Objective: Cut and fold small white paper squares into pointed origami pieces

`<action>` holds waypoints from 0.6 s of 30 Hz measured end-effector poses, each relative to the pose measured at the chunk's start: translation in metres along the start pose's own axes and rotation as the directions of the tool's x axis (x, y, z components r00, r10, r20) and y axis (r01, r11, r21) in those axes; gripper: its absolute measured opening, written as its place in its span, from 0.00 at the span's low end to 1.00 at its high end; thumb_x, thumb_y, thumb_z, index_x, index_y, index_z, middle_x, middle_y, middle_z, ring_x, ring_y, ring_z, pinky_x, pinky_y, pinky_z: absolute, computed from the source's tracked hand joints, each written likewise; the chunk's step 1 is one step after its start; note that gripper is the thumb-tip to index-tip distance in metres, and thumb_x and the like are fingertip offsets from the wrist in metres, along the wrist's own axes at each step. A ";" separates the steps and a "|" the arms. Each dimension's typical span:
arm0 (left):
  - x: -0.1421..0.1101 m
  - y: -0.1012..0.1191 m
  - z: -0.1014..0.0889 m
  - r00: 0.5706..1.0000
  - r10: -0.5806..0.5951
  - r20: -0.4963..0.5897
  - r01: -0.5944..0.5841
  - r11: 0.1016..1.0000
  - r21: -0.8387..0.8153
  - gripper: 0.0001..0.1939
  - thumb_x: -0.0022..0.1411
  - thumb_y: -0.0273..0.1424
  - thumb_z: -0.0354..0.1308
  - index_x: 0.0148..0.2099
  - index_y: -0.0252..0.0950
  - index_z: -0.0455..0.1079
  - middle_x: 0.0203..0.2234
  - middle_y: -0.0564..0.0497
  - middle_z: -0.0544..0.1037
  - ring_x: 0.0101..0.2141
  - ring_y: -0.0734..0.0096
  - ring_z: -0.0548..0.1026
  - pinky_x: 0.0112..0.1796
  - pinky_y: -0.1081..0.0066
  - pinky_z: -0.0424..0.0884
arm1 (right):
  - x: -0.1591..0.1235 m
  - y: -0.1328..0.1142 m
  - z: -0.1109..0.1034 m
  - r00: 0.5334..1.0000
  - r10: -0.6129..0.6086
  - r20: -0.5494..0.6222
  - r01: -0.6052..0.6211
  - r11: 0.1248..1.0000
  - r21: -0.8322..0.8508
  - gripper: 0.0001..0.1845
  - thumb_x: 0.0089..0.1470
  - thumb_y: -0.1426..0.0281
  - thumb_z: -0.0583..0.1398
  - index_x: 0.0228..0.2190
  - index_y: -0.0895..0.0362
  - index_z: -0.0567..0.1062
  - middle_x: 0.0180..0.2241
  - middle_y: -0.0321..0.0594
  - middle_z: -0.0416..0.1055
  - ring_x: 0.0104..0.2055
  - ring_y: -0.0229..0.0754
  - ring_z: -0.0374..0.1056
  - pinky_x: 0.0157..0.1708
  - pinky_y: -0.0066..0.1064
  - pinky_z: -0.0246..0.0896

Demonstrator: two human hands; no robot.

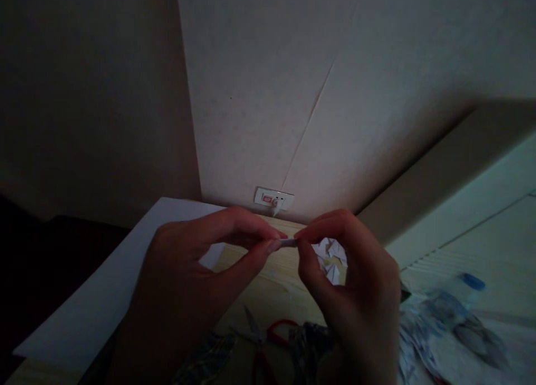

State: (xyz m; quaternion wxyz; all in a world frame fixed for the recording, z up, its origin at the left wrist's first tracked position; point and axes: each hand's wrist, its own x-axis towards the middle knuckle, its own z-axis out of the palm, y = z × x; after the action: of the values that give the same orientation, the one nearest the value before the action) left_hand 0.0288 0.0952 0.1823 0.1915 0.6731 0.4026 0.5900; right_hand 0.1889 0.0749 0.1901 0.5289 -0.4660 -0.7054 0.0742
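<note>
Between my two hands I hold a small narrow piece of folded paper [288, 242], pinched at both ends above a pale wooden tabletop [285, 287]. My left hand [205, 262] grips its left end with thumb and forefinger. At the other end, my right hand [347, 267] pinches with thumb and forefinger too. Behind the right hand lie several small folded white paper pieces [333, 270]. Below the hands rests a pair of scissors [258, 340] with red handles, blades spread, partly hidden by dark patterned fabric [310, 348].
A large white sheet [109, 284] covers the table's left side. On the wall behind is a socket [274, 198] with a plug in it. To the right stand a pale panel [473, 228], a blue-capped clear bottle [473, 284] and blurred crumpled items [456, 329].
</note>
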 end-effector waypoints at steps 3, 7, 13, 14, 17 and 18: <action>0.004 0.000 0.004 0.990 -0.118 0.080 0.116 0.993 0.024 0.08 0.60 0.39 0.62 0.32 0.45 0.80 0.21 0.59 0.83 0.25 0.68 0.82 0.28 0.75 0.78 | 0.001 0.003 -0.004 1.000 0.001 0.003 -0.001 1.000 -0.005 0.09 0.54 0.79 0.61 0.28 0.53 0.72 0.26 0.28 0.70 0.29 0.34 0.67 0.29 0.28 0.59; 0.018 0.014 0.005 0.964 -0.214 0.159 0.213 0.977 0.019 0.08 0.60 0.40 0.62 0.37 0.45 0.80 0.24 0.56 0.84 0.34 0.60 0.85 0.34 0.70 0.81 | 0.000 0.007 -0.009 1.000 0.005 0.007 -0.005 1.000 0.010 0.10 0.54 0.80 0.61 0.29 0.53 0.73 0.28 0.28 0.72 0.31 0.35 0.68 0.31 0.29 0.61; 0.015 0.018 -0.003 0.959 -0.241 0.151 0.245 0.970 -0.007 0.05 0.61 0.38 0.63 0.34 0.46 0.79 0.24 0.57 0.84 0.35 0.60 0.85 0.33 0.70 0.81 | -0.007 0.016 -0.018 0.986 0.071 -0.150 -0.072 0.997 -0.001 0.10 0.57 0.79 0.62 0.31 0.51 0.75 0.29 0.31 0.72 0.32 0.39 0.66 0.32 0.33 0.59; 0.012 0.016 -0.005 0.958 -0.250 0.139 0.253 0.967 -0.005 0.05 0.61 0.37 0.63 0.33 0.46 0.79 0.25 0.58 0.84 0.34 0.61 0.85 0.32 0.71 0.81 | -0.007 0.016 -0.017 0.987 0.069 -0.142 -0.066 0.997 0.026 0.09 0.58 0.78 0.63 0.32 0.51 0.76 0.30 0.31 0.72 0.33 0.39 0.67 0.32 0.33 0.60; 0.005 0.010 -0.007 0.956 -0.277 0.099 0.280 0.960 -0.013 0.05 0.59 0.33 0.64 0.31 0.46 0.78 0.26 0.60 0.85 0.30 0.67 0.84 0.32 0.74 0.80 | -0.008 0.011 -0.012 0.998 0.041 -0.050 -0.037 0.996 0.081 0.06 0.59 0.75 0.64 0.36 0.50 0.77 0.33 0.31 0.74 0.35 0.40 0.68 0.33 0.33 0.61; 0.004 0.009 -0.006 0.954 -0.281 0.100 0.285 0.958 -0.025 0.05 0.59 0.32 0.65 0.30 0.46 0.77 0.27 0.61 0.85 0.30 0.68 0.84 0.33 0.74 0.80 | -0.007 0.009 -0.010 0.999 0.034 -0.027 -0.032 0.996 0.084 0.07 0.58 0.75 0.65 0.35 0.50 0.76 0.33 0.31 0.74 0.35 0.39 0.68 0.33 0.32 0.61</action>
State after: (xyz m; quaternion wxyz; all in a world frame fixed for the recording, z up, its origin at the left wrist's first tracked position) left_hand 0.0255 0.0913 0.1926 0.3062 0.6320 0.4737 0.5314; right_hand 0.2022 0.0711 0.1837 0.5566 -0.4560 -0.6863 0.1055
